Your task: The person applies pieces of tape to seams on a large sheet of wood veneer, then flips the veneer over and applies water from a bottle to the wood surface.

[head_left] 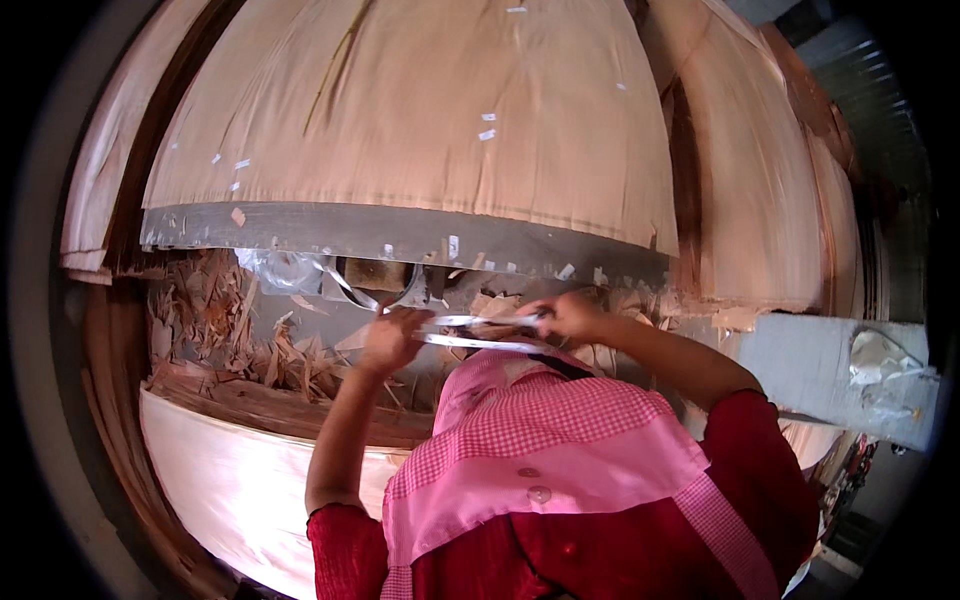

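Note:
My left hand [394, 338] is closed on a long white printed strip [470, 343], which runs in two lengths across the front of my pink checked apron and over the gap. My right hand [563, 318] pinches the strip's other end, with a small dark bit at the fingertips that I cannot make out. The strip also trails up and left to a crumpled clear plastic bundle [275, 270], beside a dark loop around a brown block [365, 272] under the grey board edge.
A large veneer sheet [410, 110] with small white tape bits lies ahead on a grey board [350, 230]. More veneer stacks stand left [115, 160] and right [765, 200]. Torn scraps [230, 330] fill the gap. A grey surface [790, 360] juts out at right, another pale stack [230, 470] behind me.

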`<state>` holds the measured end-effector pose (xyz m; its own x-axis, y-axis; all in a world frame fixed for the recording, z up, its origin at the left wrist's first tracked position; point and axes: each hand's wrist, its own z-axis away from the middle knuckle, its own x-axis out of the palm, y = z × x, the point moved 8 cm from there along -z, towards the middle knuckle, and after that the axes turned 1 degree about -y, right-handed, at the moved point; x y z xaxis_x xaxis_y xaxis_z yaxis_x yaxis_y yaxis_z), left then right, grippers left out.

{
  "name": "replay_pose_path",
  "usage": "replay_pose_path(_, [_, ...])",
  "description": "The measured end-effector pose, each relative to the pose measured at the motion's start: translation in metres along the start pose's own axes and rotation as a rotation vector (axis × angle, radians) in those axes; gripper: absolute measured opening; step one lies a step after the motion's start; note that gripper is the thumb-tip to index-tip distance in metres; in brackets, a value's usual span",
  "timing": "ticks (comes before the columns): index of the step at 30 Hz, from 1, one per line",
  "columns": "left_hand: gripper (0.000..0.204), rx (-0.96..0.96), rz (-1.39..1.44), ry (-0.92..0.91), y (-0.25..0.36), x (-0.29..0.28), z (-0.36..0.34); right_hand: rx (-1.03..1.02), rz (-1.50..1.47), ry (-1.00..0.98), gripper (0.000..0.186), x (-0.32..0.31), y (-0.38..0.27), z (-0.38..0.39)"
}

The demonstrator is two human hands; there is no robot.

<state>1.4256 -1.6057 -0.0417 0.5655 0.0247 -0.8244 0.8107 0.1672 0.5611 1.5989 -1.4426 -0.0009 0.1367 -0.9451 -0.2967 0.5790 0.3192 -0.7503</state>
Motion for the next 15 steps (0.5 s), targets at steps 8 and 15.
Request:
replay_pose_path(8, [0.014,-0.019,-0.068,-0.123,-0.005,0.011,0.020,-0.268,0.466,0.180,0.055,0.030,0.060,0.007])
replay_pose_path(15, [0.014,-0.477,0.631,0.073,-0.020,0.001,0.030,-0.224,-0.213,-0.017,0.021,0.093,-0.050,-0.117])
